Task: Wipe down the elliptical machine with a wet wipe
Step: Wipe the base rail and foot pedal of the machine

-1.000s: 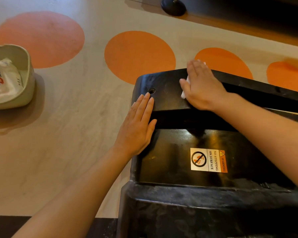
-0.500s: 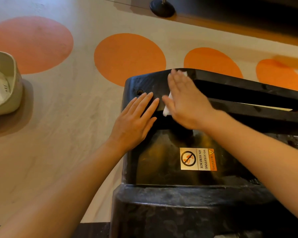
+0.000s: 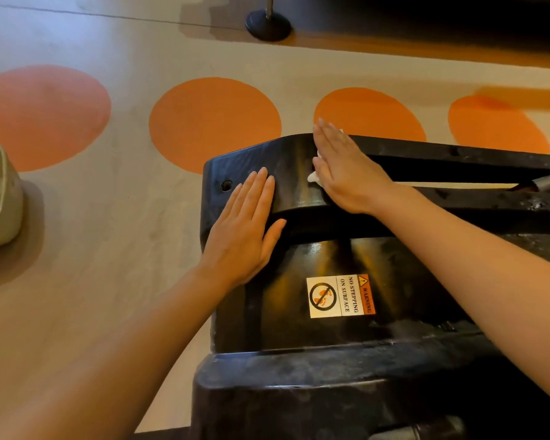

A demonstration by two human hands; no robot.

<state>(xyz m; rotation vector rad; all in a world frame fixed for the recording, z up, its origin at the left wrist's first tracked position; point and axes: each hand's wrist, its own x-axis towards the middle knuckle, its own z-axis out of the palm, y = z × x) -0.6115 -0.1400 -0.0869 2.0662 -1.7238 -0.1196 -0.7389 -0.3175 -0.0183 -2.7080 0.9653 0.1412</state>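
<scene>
1. Floor (image 3: 108, 233): pale, wood-grained, marked with a row of large orange circles (image 3: 215, 122) lying beyond the elliptical machine.
2. Elliptical machine (image 3: 299, 392): black moulded housing, filling the lower right of the view; surface glossy, with pale dusty smears on the near ledge. A small round hole (image 3: 226, 186) sits in the curved top panel near the machine's left edge.
3. Warning label (image 3: 340, 296): white and orange sticker on the machine's flat middle panel, reading "WARNING NO STEPPING ON SURFACE", with a crossed-out footprint symbol.
4. Left hand (image 3: 245, 230): flat on the machine's curved top panel, just right of the hole; fingers straight and together, thumb spread; holds nothing.
5. Right hand (image 3: 346, 173): flat on the same panel, to the right of the left hand and apart from it; fingers straight, reaching to the machine's far edge, pressing the wet wipe down.
6. Wet wipe (image 3: 314, 176): white, mostly hidden under the right hand; a crumpled corner shows at the thumb side, and a sliver at the fingertips.
7. Beige container (image 3: 4, 201): on the floor well left of the machine, cut off by the picture's edge; something white lies inside.
8. Dark round base with a post (image 3: 268, 25): on the floor beyond the machine, at a dark strip along the far side.
</scene>
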